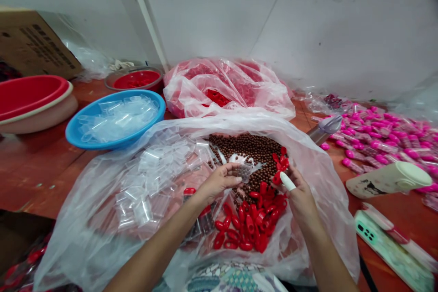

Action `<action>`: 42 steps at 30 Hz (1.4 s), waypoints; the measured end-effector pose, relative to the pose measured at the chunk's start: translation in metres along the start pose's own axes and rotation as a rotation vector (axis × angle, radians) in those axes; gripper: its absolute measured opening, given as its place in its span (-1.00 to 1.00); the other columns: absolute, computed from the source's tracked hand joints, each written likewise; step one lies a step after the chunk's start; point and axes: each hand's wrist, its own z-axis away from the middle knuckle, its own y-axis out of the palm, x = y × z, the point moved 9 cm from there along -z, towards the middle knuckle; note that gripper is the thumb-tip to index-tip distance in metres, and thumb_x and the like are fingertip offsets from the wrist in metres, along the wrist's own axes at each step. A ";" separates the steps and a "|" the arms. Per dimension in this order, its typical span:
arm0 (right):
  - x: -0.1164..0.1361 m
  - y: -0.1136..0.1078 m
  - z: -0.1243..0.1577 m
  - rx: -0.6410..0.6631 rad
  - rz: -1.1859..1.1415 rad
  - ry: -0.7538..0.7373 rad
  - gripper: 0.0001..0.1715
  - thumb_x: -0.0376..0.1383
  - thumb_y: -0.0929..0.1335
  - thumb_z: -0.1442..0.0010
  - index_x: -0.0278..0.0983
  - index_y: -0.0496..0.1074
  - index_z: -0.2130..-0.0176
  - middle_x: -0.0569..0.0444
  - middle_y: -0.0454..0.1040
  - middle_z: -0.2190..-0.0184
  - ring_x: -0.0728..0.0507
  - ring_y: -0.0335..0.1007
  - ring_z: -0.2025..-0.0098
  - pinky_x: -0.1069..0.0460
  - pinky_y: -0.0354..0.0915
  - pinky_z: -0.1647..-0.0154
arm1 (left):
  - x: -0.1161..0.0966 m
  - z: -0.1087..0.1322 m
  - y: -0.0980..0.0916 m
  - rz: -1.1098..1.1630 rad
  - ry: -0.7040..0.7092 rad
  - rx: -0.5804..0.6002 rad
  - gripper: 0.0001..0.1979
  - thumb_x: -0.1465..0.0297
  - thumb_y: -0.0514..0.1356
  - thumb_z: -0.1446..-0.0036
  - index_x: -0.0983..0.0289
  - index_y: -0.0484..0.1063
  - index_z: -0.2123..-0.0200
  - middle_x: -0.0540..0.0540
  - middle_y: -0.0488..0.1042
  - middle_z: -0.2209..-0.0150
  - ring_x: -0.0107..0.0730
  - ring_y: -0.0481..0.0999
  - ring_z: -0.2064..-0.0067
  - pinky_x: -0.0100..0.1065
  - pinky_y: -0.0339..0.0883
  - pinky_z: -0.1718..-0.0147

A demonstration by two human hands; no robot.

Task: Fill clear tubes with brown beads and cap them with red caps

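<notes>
My left hand (224, 178) pinches a small clear plastic tube (244, 172) above a heap of brown beads (251, 143). Whether the tube has beads inside, I cannot make out. My right hand (298, 189), with a white cover on its thumb, is closed on a red plastic cap (276, 178); its fingertips are partly hidden. More red caps (253, 221) are piled below, between my arms. Left of the beads lie many clear empty tubes (147, 182). Red-capped tubes with dark contents (201, 223) are partly behind my left forearm. All rest on a translucent plastic sheet (92, 214).
A blue basin (73, 134) of clear pieces, red basins (34, 96) and a carton (37, 45) stand left. Behind is a bag of red parts (229, 84). At right are pink-capped tubes (386, 137), a cream bottle (379, 181) and a phone (393, 251).
</notes>
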 end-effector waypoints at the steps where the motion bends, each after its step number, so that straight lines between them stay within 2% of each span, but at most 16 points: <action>1: -0.001 0.002 0.001 0.017 -0.051 0.024 -0.36 -0.22 0.41 0.01 -0.05 0.26 -0.08 0.11 0.37 0.07 -0.10 0.39 0.22 -0.03 0.44 0.25 | 0.001 0.001 0.001 0.007 -0.013 0.009 -0.53 0.48 0.34 0.16 0.29 0.41 0.10 0.14 0.50 0.19 -0.40 0.52 0.32 -0.37 0.33 0.25; 4: -0.005 0.004 0.002 0.049 -0.172 0.078 -0.46 -0.26 0.41 0.03 -0.08 0.35 0.01 0.12 0.41 0.16 -0.10 0.41 0.27 -0.08 0.45 0.25 | 0.006 0.002 0.007 0.021 -0.060 0.043 -0.53 0.46 0.34 0.14 0.29 0.39 0.08 0.15 0.51 0.20 -0.40 0.54 0.39 -0.37 0.34 0.29; 7: -0.014 0.000 0.000 0.041 -0.252 0.114 -0.58 -0.28 0.44 0.07 -0.15 0.43 0.14 0.12 0.46 0.26 -0.12 0.44 0.27 -0.07 0.44 0.23 | 0.011 0.003 0.008 0.046 -0.121 0.025 -0.55 0.44 0.33 0.12 0.31 0.38 0.09 0.17 0.51 0.22 -0.35 0.56 0.37 -0.36 0.35 0.29; 12: -0.025 0.002 0.000 0.068 -0.181 0.178 -0.62 -0.22 0.46 0.07 -0.14 0.46 0.17 0.16 0.52 0.31 -0.07 0.45 0.38 0.01 0.41 0.37 | 0.019 0.002 0.008 0.072 -0.212 -0.015 -0.55 0.48 0.33 0.14 0.28 0.40 0.10 0.16 0.49 0.17 -0.37 0.55 0.35 -0.37 0.37 0.29; 14: -0.025 0.008 0.001 0.089 -0.144 0.183 -0.60 -0.18 0.46 0.06 -0.16 0.47 0.16 0.13 0.54 0.28 -0.08 0.45 0.36 0.00 0.40 0.33 | 0.021 0.002 0.012 0.053 -0.218 0.015 -0.53 0.50 0.33 0.15 0.29 0.41 0.08 0.15 0.50 0.16 -0.41 0.54 0.35 -0.38 0.36 0.27; 17: -0.020 0.020 0.002 0.130 -0.111 0.178 -0.51 -0.15 0.46 0.05 -0.18 0.46 0.09 0.07 0.53 0.15 -0.13 0.46 0.20 -0.05 0.37 0.14 | 0.024 0.004 0.018 -0.018 -0.228 0.051 -0.50 0.50 0.32 0.15 0.31 0.42 0.04 0.13 0.53 0.24 -0.44 0.51 0.37 -0.40 0.34 0.28; 20: -0.013 0.032 0.003 0.189 -0.038 0.151 -0.45 -0.15 0.47 0.05 -0.17 0.43 0.03 0.04 0.50 0.07 -0.18 0.41 0.04 -0.12 0.28 -0.02 | 0.024 0.006 0.023 -0.061 -0.219 0.053 -0.51 0.48 0.32 0.16 0.32 0.45 0.05 0.09 0.53 0.32 -0.49 0.47 0.40 -0.45 0.30 0.32; 23: -0.008 0.038 0.005 0.230 0.057 0.114 -0.50 -0.16 0.46 0.04 -0.18 0.46 0.07 0.04 0.49 0.05 -0.20 0.38 0.00 -0.13 0.22 -0.08 | 0.024 0.010 0.028 -0.087 -0.213 0.079 -0.52 0.48 0.33 0.18 0.31 0.48 0.08 0.08 0.54 0.30 -0.51 0.45 0.39 -0.47 0.27 0.30; 32: 0.000 0.047 0.011 0.327 0.264 0.045 -0.61 -0.15 0.44 0.03 -0.17 0.52 0.15 0.04 0.54 0.13 -0.21 0.42 0.05 -0.15 0.24 -0.06 | 0.027 0.022 0.025 -0.055 -0.202 0.077 -0.51 0.43 0.34 0.17 0.30 0.48 0.07 0.12 0.54 0.27 -0.43 0.47 0.34 -0.41 0.30 0.26; 39: 0.016 0.061 0.026 0.428 0.372 -0.052 -0.58 -0.21 0.43 0.02 -0.13 0.49 0.10 0.07 0.50 0.08 -0.18 0.40 0.04 -0.11 0.26 -0.04 | 0.033 0.029 0.017 -0.061 -0.109 -0.003 -0.56 0.40 0.36 0.16 0.26 0.51 0.11 0.09 0.55 0.20 -0.39 0.50 0.26 -0.40 0.31 0.19; 42: 0.017 0.059 0.031 0.391 0.353 -0.045 -0.57 -0.19 0.41 -0.01 -0.16 0.46 0.07 0.05 0.49 0.07 -0.19 0.40 0.04 -0.12 0.27 -0.03 | 0.035 0.034 0.018 -0.044 -0.107 0.013 -0.53 0.38 0.36 0.15 0.26 0.49 0.08 0.11 0.55 0.18 -0.36 0.50 0.25 -0.39 0.32 0.20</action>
